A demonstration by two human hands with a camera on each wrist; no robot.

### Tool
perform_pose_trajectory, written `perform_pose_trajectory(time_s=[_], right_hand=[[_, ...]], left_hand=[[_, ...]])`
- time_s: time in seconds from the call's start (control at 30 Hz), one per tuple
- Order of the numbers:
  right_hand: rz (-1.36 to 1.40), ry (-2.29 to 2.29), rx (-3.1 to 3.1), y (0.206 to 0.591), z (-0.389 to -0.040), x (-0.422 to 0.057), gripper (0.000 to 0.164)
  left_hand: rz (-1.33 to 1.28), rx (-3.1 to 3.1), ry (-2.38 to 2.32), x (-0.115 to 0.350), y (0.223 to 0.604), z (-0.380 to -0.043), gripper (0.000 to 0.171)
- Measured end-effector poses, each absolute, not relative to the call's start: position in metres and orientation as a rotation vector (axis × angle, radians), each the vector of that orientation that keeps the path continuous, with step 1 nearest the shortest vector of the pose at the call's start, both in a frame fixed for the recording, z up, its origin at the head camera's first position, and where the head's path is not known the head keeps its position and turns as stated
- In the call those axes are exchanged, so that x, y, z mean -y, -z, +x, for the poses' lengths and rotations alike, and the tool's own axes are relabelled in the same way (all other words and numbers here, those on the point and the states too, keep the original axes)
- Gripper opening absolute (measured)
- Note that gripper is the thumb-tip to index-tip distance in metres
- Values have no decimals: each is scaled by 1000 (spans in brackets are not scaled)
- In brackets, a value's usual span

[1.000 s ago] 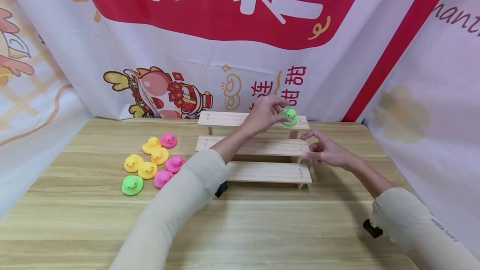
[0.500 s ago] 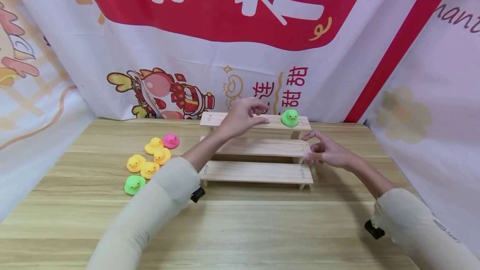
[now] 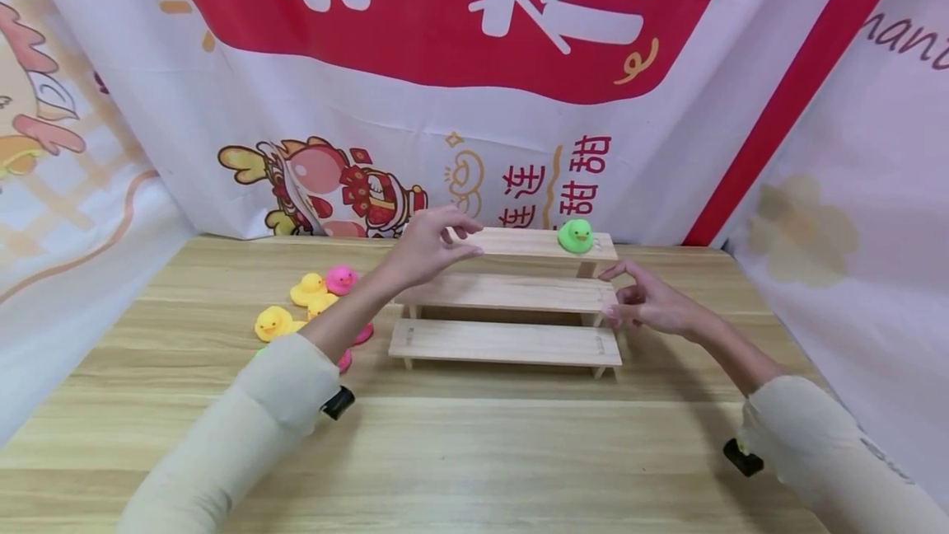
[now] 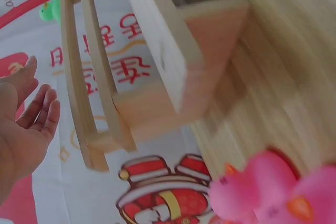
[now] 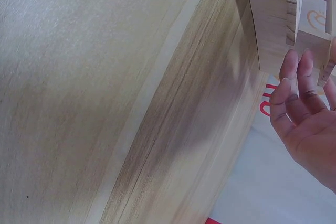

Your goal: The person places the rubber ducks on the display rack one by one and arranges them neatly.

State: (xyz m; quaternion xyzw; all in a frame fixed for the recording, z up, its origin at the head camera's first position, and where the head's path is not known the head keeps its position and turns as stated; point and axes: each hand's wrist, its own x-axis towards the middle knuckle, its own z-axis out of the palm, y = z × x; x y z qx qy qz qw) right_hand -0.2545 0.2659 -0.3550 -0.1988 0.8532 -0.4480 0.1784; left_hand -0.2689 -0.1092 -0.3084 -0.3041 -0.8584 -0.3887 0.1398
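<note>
A three-step wooden shelf (image 3: pixel 504 342) stands on the table. On the right end of its top step sits a green rubber duck (image 3: pixel 576 236), small at the upper left of the left wrist view. My left hand (image 3: pixel 426 252) hovers by the top step's left end, thumb and fingers apart, holding nothing. At the other end, my right hand (image 3: pixel 656 301) grips the middle step's edge, index finger above and thumb lower. Its bent fingers (image 5: pixel 291 66) show beside the shelf in the right wrist view. Yellow ducks (image 3: pixel 274 323) and pink ducks (image 4: pixel 268 182) cluster left of the shelf, partly hidden by my left forearm.
A printed white and red cloth (image 3: pixel 445 48) hangs right behind the shelf, with more cloth at both sides. The wood-grain table (image 3: pixel 474 452) stretches in front. Black wrist straps (image 3: pixel 338 403) show under both sleeves.
My left hand has let go of the green duck on the top step and moved left, its forearm now covering part of the duck cluster. The right hand has stayed at the shelf's end.
</note>
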Motion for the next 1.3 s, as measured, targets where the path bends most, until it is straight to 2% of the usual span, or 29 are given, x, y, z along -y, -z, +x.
perform_pose_trajectory(time_s=[0.27,0.73,1.3], right_hand=[[-557,1268,-2417,355,-255,-267,51],[-652,1303,-2424,353,-255,-269,48],[-655,1290,-2438,354,-257,-269,50]], left_hand=[[-838,2405,1123,145,308,-265,27],[-602,2419,1108,207,309,-254,22],[-508,2495,1049,246,322,-241,22]])
